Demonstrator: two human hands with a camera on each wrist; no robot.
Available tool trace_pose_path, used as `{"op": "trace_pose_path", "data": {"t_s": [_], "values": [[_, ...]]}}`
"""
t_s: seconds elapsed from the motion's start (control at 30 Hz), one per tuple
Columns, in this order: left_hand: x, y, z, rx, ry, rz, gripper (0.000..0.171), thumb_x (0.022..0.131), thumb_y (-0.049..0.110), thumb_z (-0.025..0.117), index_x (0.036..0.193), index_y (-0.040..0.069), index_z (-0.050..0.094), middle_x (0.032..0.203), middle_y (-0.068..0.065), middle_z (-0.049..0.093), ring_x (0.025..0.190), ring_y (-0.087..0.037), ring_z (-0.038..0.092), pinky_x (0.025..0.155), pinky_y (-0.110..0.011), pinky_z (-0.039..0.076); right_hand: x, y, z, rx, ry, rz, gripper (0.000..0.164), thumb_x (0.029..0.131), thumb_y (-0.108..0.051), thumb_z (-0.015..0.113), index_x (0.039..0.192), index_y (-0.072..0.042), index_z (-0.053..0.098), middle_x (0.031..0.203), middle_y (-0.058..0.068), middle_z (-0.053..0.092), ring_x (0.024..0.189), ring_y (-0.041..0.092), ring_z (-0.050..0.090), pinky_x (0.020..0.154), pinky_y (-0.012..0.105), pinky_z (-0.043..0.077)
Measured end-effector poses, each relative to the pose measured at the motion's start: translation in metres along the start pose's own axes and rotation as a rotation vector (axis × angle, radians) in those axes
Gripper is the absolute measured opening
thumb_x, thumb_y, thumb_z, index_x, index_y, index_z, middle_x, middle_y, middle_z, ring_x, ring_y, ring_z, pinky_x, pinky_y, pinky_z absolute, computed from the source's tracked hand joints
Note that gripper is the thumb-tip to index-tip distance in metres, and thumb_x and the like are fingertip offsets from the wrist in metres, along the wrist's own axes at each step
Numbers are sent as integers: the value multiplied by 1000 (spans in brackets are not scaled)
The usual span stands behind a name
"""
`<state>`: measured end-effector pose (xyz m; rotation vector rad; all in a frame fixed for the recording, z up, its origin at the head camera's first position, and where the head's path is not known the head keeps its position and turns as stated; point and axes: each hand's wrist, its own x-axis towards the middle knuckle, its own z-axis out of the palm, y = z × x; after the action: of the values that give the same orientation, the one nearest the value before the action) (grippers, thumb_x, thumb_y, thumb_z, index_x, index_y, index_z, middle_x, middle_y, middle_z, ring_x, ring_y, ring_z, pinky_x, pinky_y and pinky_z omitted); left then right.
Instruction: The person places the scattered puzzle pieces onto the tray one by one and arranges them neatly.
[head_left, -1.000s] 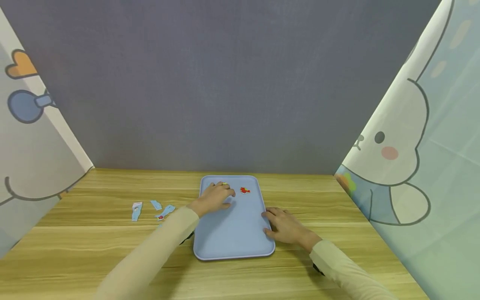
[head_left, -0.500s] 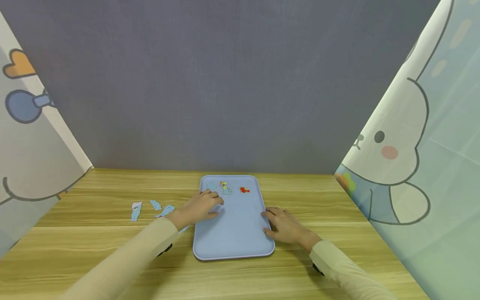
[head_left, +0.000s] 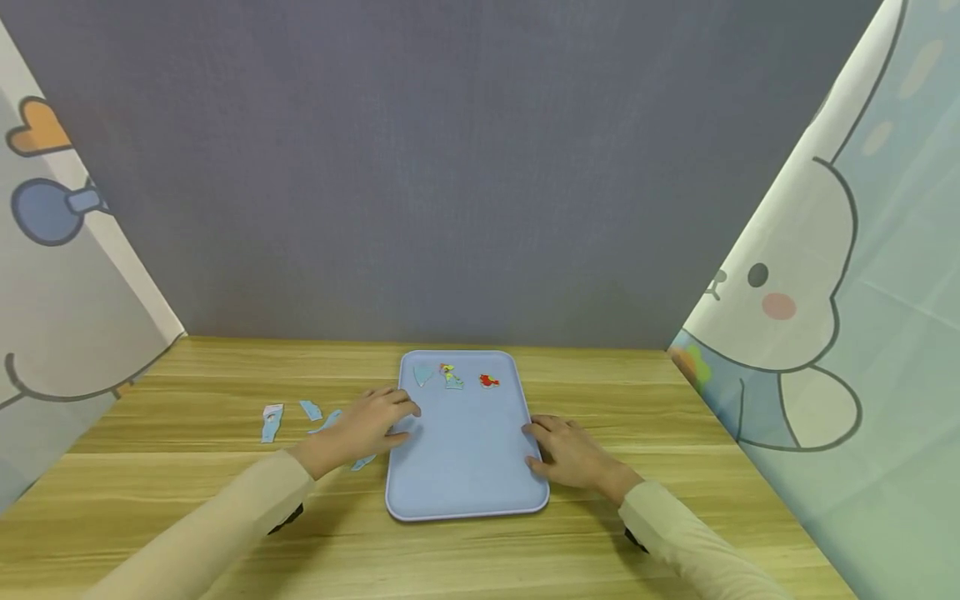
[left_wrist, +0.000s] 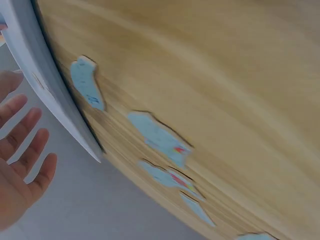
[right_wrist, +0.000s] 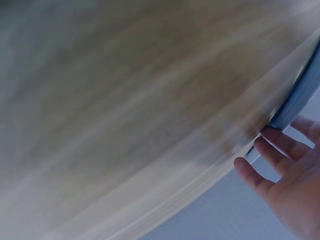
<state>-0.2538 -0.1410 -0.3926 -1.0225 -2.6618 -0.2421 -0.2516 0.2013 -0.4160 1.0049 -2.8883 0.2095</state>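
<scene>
A light-blue tray lies on the table. Along its far end sit flat puzzle pieces: a pale blue piece, a yellow-and-blue patch that may be more than one piece, and a red piece. My left hand hovers at the tray's left edge, fingers spread and holding nothing. Beneath and beside it, several light-blue puzzle pieces lie loose on the table, partly hidden by the hand in the head view. My right hand rests at the tray's right rim, fingertips touching it.
The wood-grain table runs back to a grey wall panel. Cartoon-printed panels stand on both sides, with a rabbit on the right one. One puzzle piece lies farthest left.
My left hand has drawn back leftward and toward me from the tray's far end, uncovering the pieces there. The right hand has stayed at the rim.
</scene>
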Motion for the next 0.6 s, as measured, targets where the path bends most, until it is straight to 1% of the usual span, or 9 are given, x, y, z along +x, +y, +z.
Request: {"op": "trace_pose_path", "data": {"t_s": [0.1, 0.17, 0.23, 0.37, 0.43, 0.5, 0.6], "values": [[-9, -4, -2, -9, 15, -3, 28, 77, 20, 73, 102, 13, 64, 102, -1, 62, 97, -24, 57, 81, -49, 49, 0, 0, 0, 1, -11, 11, 49, 87, -36, 56, 126, -7, 52, 133, 16, 48, 123, 32, 45, 94, 56, 40], [-15, -6, -4, 1, 28, 8, 27, 77, 21, 73, 101, 13, 65, 101, -1, 63, 96, -23, 58, 81, -48, 50, 0, 0, 0, -2, -14, 14, 49, 87, -37, 55, 126, -7, 52, 133, 15, 47, 123, 31, 45, 95, 56, 39], [-21, -8, -5, 2, 38, 21, 26, 77, 21, 73, 100, 12, 66, 100, 0, 63, 94, -22, 59, 79, -45, 51, 0, 0, 0, -6, -17, 15, 49, 87, -38, 55, 126, -8, 51, 134, 15, 47, 123, 31, 45, 95, 55, 39], [-32, -9, -8, -13, 25, 29, 27, 76, 22, 73, 101, 13, 66, 100, 0, 63, 94, -22, 60, 76, -44, 52, 0, 1, 1, -10, -14, 12, 49, 87, -38, 55, 126, -8, 52, 134, 15, 47, 123, 31, 45, 94, 55, 40], [-36, -9, -9, -28, 7, 17, 29, 77, 22, 73, 104, 15, 65, 100, 1, 63, 94, -22, 59, 77, -45, 51, 0, 1, 1, -10, -14, 12, 49, 87, -38, 55, 126, -8, 52, 134, 14, 47, 123, 31, 45, 94, 55, 40], [-41, -10, -9, -35, 4, 14, 28, 77, 21, 72, 104, 15, 64, 99, 1, 63, 94, -23, 59, 78, -47, 50, 0, 2, 2, -8, -15, 14, 49, 87, -38, 55, 126, -8, 52, 134, 14, 47, 123, 31, 45, 94, 55, 40], [-47, -13, -7, -40, -2, 0, 29, 78, 21, 72, 105, 16, 64, 103, 0, 63, 100, -27, 58, 83, -51, 49, 0, 1, 2, -5, -16, 14, 50, 87, -38, 54, 127, -8, 52, 135, 15, 47, 123, 32, 45, 95, 56, 40]]}}
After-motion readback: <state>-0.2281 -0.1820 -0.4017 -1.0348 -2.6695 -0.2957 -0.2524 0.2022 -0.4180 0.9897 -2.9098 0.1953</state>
